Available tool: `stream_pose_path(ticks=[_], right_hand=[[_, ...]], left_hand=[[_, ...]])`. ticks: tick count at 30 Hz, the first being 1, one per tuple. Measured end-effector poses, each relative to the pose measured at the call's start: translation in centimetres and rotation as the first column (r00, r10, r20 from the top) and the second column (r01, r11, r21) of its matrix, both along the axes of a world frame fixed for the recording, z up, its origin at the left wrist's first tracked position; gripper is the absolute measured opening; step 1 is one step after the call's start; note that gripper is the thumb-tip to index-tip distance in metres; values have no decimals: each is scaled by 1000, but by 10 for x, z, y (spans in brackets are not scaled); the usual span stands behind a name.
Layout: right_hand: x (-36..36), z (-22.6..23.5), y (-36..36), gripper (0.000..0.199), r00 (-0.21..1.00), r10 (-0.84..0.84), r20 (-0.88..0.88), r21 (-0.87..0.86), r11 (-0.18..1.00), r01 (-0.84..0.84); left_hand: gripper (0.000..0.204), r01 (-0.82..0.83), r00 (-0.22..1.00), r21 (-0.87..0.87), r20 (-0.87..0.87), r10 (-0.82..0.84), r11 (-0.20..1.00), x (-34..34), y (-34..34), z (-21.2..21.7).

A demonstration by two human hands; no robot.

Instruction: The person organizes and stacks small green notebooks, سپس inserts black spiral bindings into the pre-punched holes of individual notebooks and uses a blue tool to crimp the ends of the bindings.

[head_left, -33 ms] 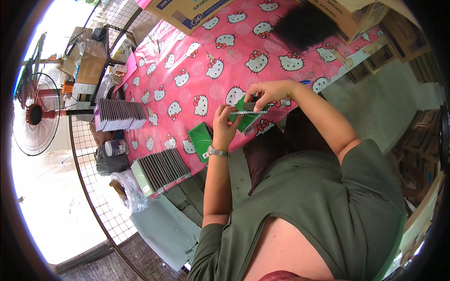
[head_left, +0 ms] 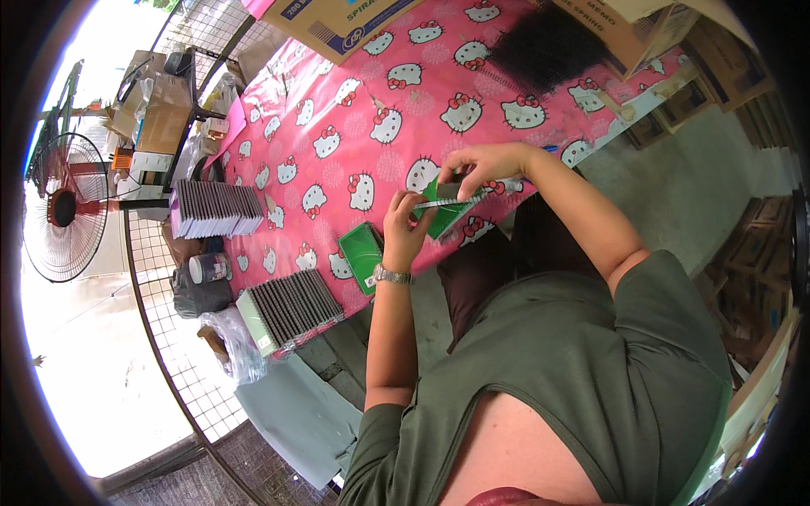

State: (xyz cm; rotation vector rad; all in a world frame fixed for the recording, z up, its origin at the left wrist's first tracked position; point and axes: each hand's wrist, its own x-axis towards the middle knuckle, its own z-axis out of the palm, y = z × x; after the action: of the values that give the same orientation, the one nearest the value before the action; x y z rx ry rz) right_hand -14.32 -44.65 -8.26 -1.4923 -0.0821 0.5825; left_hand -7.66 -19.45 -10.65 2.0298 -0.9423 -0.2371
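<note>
Both hands are at a small green notebook [head_left: 444, 223] near the table's front edge. My left hand [head_left: 405, 226], with a metal watch on the wrist, pinches its left end between thumb and fingers. My right hand [head_left: 488, 167] has its fingers closed at the notebook's upper right, along the white page edge, where a dark spiral coil shows faintly. A dark grey-brown flap [head_left: 448, 191] stands under the right fingers; I cannot tell which part it is. Just left of my left hand lies another green notebook [head_left: 360, 255] on the pink patterned tablecloth [head_left: 337, 202].
Rows of spiral-bound notebooks [head_left: 295, 305] and purple-covered ones [head_left: 216, 208] stand at the left. A heap of black spiral coils [head_left: 547, 51] lies at the back right beside a cardboard box [head_left: 633, 38]. Another box [head_left: 342, 25] stands at the back. A fan [head_left: 66, 205] is far left.
The coil that stuck out to the right of the notebook now barely shows there. My right hand has shifted very slightly; my left hand keeps its grip.
</note>
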Motion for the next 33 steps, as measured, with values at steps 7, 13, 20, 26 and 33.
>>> stream_pose_path(ticks=[7,13,20,26,33], right_hand=[[6,-19,2,52,999,16,-30,358,934,-5],[21,-8,2,50,991,124,52,-10,992,-124],[26,-3,8,42,982,180,62,212,959,-189],[36,-3,14,44,984,158,76,-15,987,-158],[30,-33,-25,68,804,-180,566,-606,571,554]], left_hand=[[23,101,995,-19,30,-100,995,2,0,2],[27,117,993,-38,-4,-117,992,5,1,-1],[33,121,992,-100,-25,-124,988,13,4,-14],[35,52,975,-151,-208,-83,987,12,4,-19],[23,-70,932,-230,-362,-19,971,10,6,-18]])
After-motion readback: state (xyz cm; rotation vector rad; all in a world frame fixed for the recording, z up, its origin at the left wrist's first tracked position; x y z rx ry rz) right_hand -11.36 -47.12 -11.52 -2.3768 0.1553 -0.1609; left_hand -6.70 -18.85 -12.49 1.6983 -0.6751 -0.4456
